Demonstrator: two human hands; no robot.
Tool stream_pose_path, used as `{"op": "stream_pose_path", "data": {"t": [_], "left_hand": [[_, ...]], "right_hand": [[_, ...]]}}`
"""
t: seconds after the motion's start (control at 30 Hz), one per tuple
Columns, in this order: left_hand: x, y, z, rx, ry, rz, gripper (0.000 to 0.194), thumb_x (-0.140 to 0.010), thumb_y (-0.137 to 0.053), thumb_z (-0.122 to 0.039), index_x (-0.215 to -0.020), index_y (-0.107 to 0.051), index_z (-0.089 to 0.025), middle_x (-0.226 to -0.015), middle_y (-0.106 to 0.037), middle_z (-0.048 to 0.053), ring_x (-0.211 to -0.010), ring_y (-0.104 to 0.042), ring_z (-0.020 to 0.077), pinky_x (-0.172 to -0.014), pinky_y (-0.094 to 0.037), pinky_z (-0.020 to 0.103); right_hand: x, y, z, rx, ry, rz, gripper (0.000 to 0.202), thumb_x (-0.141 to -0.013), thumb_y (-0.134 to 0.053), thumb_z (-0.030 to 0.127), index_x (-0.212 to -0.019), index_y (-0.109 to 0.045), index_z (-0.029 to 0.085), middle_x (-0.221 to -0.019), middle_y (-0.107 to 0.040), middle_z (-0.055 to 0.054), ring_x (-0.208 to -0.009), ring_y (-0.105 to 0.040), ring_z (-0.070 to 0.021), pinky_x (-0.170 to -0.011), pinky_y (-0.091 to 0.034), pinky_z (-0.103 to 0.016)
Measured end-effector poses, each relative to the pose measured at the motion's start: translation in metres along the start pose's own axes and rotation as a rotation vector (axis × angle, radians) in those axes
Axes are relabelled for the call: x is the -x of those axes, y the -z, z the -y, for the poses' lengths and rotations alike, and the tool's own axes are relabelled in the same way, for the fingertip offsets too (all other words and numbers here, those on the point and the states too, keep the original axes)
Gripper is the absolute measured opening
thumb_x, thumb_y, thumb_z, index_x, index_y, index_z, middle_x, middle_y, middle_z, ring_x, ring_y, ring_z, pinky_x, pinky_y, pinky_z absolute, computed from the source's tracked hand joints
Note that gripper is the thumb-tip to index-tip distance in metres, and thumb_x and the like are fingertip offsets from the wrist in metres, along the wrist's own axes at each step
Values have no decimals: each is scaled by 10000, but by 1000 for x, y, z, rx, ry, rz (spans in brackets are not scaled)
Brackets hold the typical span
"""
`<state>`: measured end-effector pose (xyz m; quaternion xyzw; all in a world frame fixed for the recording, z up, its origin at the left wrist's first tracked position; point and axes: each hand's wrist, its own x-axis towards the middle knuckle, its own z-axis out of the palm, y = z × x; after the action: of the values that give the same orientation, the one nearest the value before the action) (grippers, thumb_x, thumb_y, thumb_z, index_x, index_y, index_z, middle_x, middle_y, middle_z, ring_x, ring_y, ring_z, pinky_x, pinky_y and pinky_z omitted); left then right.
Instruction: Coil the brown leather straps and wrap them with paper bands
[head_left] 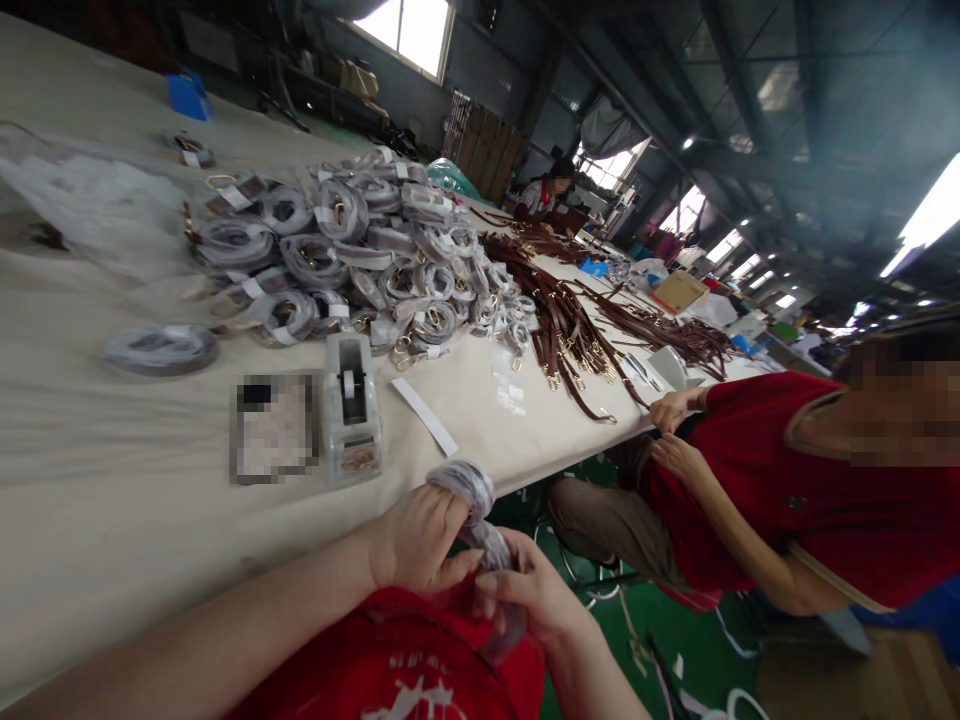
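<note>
The left hand grips a grey strap coil at the table's edge; the right hand clasps its trailing length, so the coil appears unfinished. Beyond the tape dispenser, banded coils lie heaped, apparently complete; brown straps lie uncoiled.

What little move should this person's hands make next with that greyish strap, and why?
Probably wind the trailing length of the greyish strap onto its coil: the left hand grips the looped part, while a length runs down past the right hand, and many bundles on the table lie coiled.
</note>
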<state>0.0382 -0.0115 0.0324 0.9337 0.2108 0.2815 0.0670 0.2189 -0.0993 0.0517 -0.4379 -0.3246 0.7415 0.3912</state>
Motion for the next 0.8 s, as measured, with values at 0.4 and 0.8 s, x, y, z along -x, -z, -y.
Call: {"op": "stream_pose_path", "data": {"t": [0.4, 0.8], "left_hand": [[5, -5, -8, -43, 0, 212, 376, -805, -639, -485, -931, -650, -131, -842, -710, 108, -754, -647, 275, -718, -506, 389], [6, -15, -12, -23, 82, 342, 396, -936, -496, -512, -829, -640, -159, -744, -716, 100, -661, -681, 268, -585, -490, 336]], "right_hand": [[9, 29, -12, -180, -254, 85, 279, -619, -773, 214, -827, -648, 77, -566, -722, -66, -328, -591, -114, -286, -391, -121], [14, 40, -5, 160, -154, 14, 326, -717, -781, 370, -836, -623, 111, -605, -692, -35, -413, -579, -108, -377, -394, -164]]}}
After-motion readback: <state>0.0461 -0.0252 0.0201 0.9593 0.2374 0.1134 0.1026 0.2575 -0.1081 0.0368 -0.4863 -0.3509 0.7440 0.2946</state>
